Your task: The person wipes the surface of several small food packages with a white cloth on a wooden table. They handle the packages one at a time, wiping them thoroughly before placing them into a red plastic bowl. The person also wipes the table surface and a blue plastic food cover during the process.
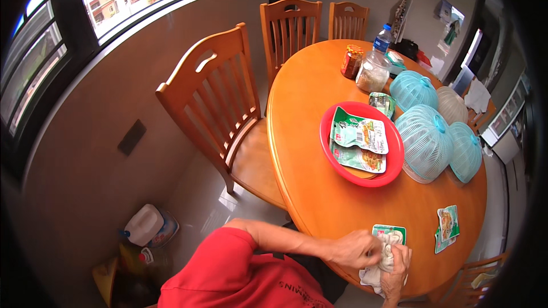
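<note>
At the table's near edge, my right hand point(397, 268) is closed around a crumpled white cloth point(387, 255). Close against the cloth's left side is my left hand point(355, 249), its fingers curled into a fist; what lies inside them, if anything, is hidden. Part of the cloth hangs below both hands. A green and white food packet point(398, 230) lies flat on the table, partly covered by the cloth. To the right, more green packets point(448, 225) overlap one another. Beyond my hands stands a red plastic basin point(365, 182) with similar packets point(359, 129) in it.
The round wooden table point(302, 120) also carries light-blue mesh covers point(425, 142), a clear jar point(374, 73), a red-brown jar point(351, 61) and a blue-capped water bottle point(383, 39). Wooden chairs point(214, 91) stand around it. Plastic jugs point(145, 225) sit on the floor at left.
</note>
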`<state>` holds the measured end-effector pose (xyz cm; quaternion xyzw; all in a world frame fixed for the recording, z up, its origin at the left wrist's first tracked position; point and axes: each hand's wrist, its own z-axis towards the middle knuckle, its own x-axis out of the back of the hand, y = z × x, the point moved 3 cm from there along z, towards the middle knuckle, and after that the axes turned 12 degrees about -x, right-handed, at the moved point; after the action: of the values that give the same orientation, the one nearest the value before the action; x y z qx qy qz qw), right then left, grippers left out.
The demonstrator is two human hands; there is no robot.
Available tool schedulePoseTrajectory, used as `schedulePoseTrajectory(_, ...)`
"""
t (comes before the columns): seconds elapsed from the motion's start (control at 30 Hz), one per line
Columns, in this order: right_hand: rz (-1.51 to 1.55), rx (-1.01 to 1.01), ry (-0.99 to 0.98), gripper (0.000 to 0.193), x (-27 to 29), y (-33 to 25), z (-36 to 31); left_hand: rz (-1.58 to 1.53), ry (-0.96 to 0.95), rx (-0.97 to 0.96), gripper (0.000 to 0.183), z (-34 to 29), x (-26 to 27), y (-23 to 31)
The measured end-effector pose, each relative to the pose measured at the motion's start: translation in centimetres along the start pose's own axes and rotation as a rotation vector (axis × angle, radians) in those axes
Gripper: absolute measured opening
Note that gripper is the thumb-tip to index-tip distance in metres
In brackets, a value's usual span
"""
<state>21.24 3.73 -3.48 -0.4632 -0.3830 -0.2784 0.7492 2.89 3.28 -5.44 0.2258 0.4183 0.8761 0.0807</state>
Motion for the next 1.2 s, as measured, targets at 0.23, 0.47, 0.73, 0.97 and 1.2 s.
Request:
schedulePoseTrajectory(0.23, -0.025, 0.2, -0.16, 0.037, 0.0, -0.1, 1.7, -0.126, -0.049, -0.143, 0.026, 7.0, 0.6, -7.1)
schedulePoseTrajectory(0.47, -0.19, 0.205, -0.077, 0.035, -2.1, -1.9, 4.7, 0.06, -0.128, -0.123, 0.023, 8.4, 1.8, -8.8)
schedulePoseTrajectory(0.73, -0.128, 0.326, -0.168, 0.048, 0.1, -0.5, -1.7, 0.175, -0.11, -0.196, 0.02, 7.7, 1.2, -8.4)
schedulePoseTrajectory(0.97, 0.287, 0.148, -0.128, 0.05, 1.6, 2.6, -3.2, 0.314, -0.136, -0.206, 0.025, 6.7, 0.7, -9.0)
schedulePoseTrajectory(1.2, 0.439, -0.271, 0.037, 0.052, -2.6, 4.8, 4.8, 0.421, -0.106, -0.215, 0.018, 7.0, 0.1, -9.8)
